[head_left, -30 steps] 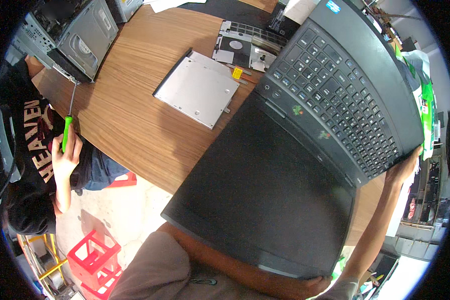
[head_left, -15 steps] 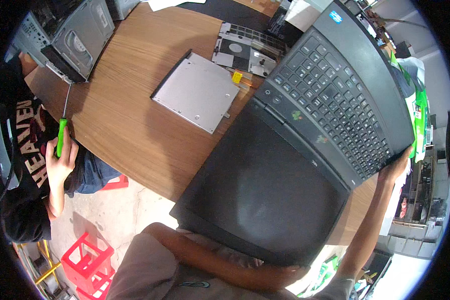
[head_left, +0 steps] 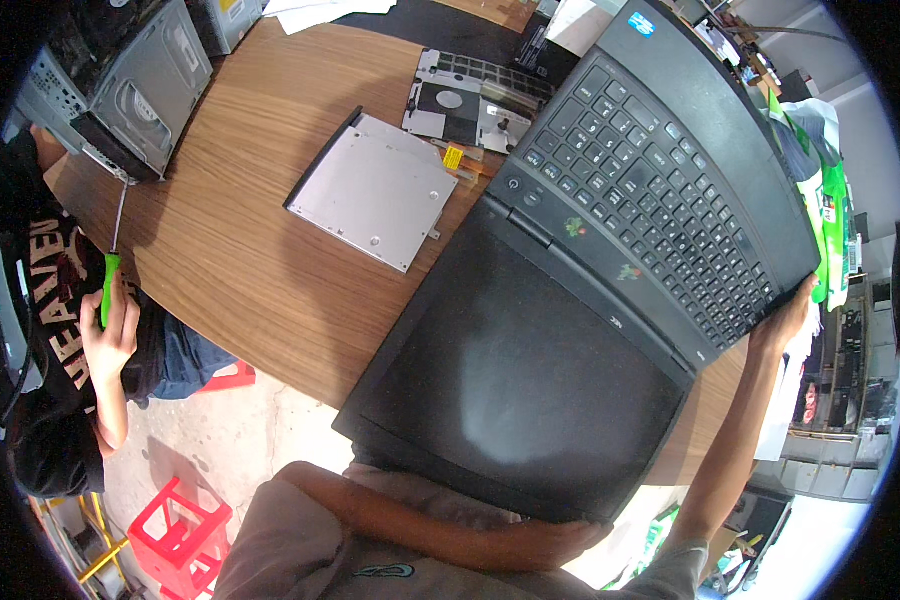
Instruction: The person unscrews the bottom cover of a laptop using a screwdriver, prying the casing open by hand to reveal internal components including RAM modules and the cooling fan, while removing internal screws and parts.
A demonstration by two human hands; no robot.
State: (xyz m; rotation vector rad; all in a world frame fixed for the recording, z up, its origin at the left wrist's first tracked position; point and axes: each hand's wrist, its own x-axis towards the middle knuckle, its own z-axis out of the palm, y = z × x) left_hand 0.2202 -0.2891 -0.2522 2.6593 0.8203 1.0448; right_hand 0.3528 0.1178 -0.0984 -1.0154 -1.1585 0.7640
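Note:
An open black laptop (head_left: 530,370) is tilted across the table's near edge, its dark screen half toward me and its keyboard half (head_left: 650,165) beyond. My right hand (head_left: 785,315) is closed round the right corner of the keyboard half. Along the bottom, my left forearm crosses in front of me. My left hand (head_left: 560,542) grips the screen's near edge by its lower right corner, with the fingertips partly hidden. Left of the laptop lies a flat silver optical drive (head_left: 375,190). Beyond it is a metal-and-black laptop part (head_left: 465,105) with a yellow-labelled piece (head_left: 454,158) beside it.
On the left, another person's hand (head_left: 110,335) holds a green-handled screwdriver (head_left: 110,280) against an opened computer case (head_left: 145,110). A red plastic stool (head_left: 180,535) stands on the floor. Green and white packaging (head_left: 825,210) sits at the right beside the laptop.
The whole view has shifted slightly, so the table and its items sit a little further left. Both my hands keep their hold on the laptop, which stays open and tilted.

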